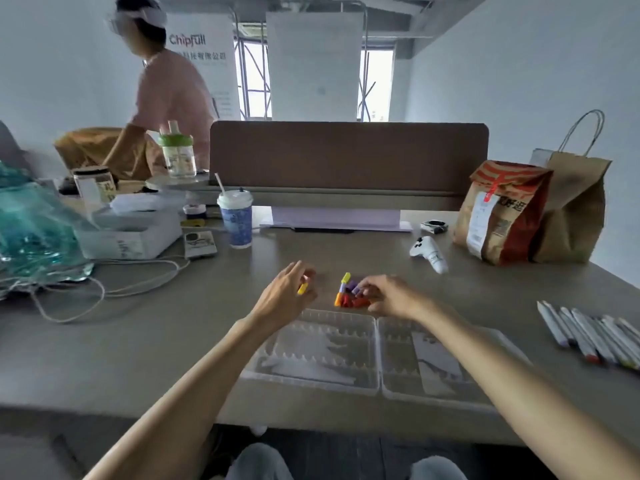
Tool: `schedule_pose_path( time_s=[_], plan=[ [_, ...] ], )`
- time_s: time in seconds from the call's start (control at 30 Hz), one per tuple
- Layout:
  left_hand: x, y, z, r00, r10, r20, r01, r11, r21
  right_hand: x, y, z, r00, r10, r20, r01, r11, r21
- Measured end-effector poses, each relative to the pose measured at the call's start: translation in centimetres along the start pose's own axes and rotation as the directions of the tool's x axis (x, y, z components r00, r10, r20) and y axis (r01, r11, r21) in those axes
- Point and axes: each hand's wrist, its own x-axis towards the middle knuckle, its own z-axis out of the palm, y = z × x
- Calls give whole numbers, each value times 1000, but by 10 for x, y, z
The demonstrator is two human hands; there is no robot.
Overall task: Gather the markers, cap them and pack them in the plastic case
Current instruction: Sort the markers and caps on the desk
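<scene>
Head cam: we're only starting tbh. Left hand (pixel 284 293) is pinching a yellow cap (pixel 302 288), right hand (pixel 393 296) is pinching a purple cap (pixel 356 290) off the pile (pixel 347 300); markers (pixel 588 336) lying uncapped afaict, case (pixel 329 384) holding none.

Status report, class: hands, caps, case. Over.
Left hand pinching yellow cap. Right hand pinching purple cap at cap pile. Markers lying right, none in open plastic case. Nothing blocking.

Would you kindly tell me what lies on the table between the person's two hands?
In the head view, a heap of coloured plastic marker caps lies there, touching the right hand; bare grey table separates it from the left hand.
</scene>
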Motion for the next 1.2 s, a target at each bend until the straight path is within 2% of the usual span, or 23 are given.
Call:
schedule_pose_path(
  time_s=[0.1, 0.17, 0.27, 0.37, 0.43, 0.53, 0.63, 0.73, 0.87, 0.93, 1.0, 1.07, 1.13, 1.2],
  plan=[
    [6, -17, -7, 1000, -10, -2, 10, 1000, -14, 8, 0, 0, 1000, 2, -24, -2, 1000, 4],
    [10, -24, -10, 1000, -21, -10, 21, 1000, -12, 9, 0, 0, 994, -20, -104, 20, 1000, -8],
    [19, -35, -9, 991, -125, 40, 121, 988, 95, 7, -6, -7, 977, -95, -189, 91, 995, -26],
    [31, -44, -5, 952, -282, 116, 258, 948, 185, 5, -17, -6, 990, -117, -74, 112, 991, -72],
    [39, -43, -2, 927, -335, 168, 297, 930, 216, 7, -20, -3, 994, -107, 24, 110, 987, -120],
    [48, -41, 2, 915, -341, 215, 284, 924, 256, 9, -26, -3, 990, -60, 125, 78, 986, -147],
    [52, -37, 4, 906, -334, 259, 269, 928, 257, 13, -26, -4, 992, -39, 122, 46, 997, -55],
    [53, -36, 3, 908, -300, 291, 234, 942, 243, 15, -30, -5, 984, -23, 178, 22, 1000, 4],
    [56, -25, -2, 887, -306, 346, 208, 933, 293, 17, -37, -8, 957, -52, 287, 81, 992, -93],
    [54, -21, -3, 872, -339, 354, 241, 926, 292, 18, -38, -8, 963, -68, 261, 101, 988, -116],
    [55, -25, -2, 874, -358, 329, 309, 931, 193, 18, -35, -3, 987, -53, 154, 54, 999, -7],
    [53, -28, -3, 876, -360, 320, 401, 913, -71, 17, -34, 2, 998, -21, 64, -1, 948, 318],
    [46, -28, -8, 879, -317, 356, 453, 789, -415, 17, -32, 4, 999, 19, 36, -36, 826, 563],
    [34, -24, -16, 895, -248, 370, 443, 590, -675, 18, -32, 6, 998, 48, 39, -62, 764, 642]
  ],
)
